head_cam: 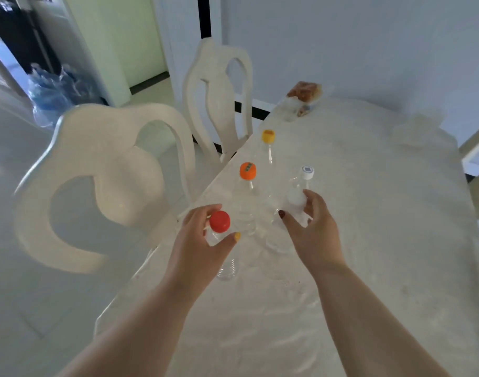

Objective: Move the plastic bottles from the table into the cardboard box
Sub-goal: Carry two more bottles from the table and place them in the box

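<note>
Several clear plastic bottles stand near the left edge of the white table. My left hand wraps the neck of the red-capped bottle. My right hand closes around the neck of a white-capped bottle. Behind them stand an orange-capped bottle, a yellow-capped bottle and another bottle with a white printed cap. No cardboard box is in view.
Two white chairs stand along the table's left side. A wrapped food packet lies at the table's far end, with crumpled clear plastic to its right. Blue bags sit on the floor at far left.
</note>
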`<control>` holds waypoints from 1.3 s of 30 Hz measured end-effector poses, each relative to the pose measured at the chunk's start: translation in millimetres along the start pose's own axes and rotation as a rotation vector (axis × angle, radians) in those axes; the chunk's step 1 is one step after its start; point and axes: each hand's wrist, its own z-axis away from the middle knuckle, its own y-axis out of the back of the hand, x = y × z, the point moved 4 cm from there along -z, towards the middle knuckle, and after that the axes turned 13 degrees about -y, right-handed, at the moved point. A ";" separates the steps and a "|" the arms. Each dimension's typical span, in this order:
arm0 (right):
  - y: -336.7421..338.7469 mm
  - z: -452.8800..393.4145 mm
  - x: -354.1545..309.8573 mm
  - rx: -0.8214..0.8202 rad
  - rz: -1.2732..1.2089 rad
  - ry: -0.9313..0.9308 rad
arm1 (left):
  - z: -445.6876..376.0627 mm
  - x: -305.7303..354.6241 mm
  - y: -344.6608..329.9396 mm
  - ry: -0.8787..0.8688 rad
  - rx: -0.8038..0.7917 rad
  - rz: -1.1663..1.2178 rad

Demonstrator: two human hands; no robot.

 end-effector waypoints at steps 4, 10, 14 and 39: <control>-8.8 -9.5 2.4 0.033 0.023 -0.006 | -3.4 -6.4 -2.5 0.021 -0.005 0.008; -10.6 -14.1 1.3 0.051 0.039 0.003 | -3.4 -10.8 -2.1 0.037 0.026 0.063; -4.0 -3.1 -1.0 0.053 0.067 0.021 | -0.5 -10.5 2.3 0.025 0.027 0.091; 218.5 390.4 -7.6 0.506 -0.035 0.087 | 223.5 198.1 90.7 -0.410 -0.229 0.458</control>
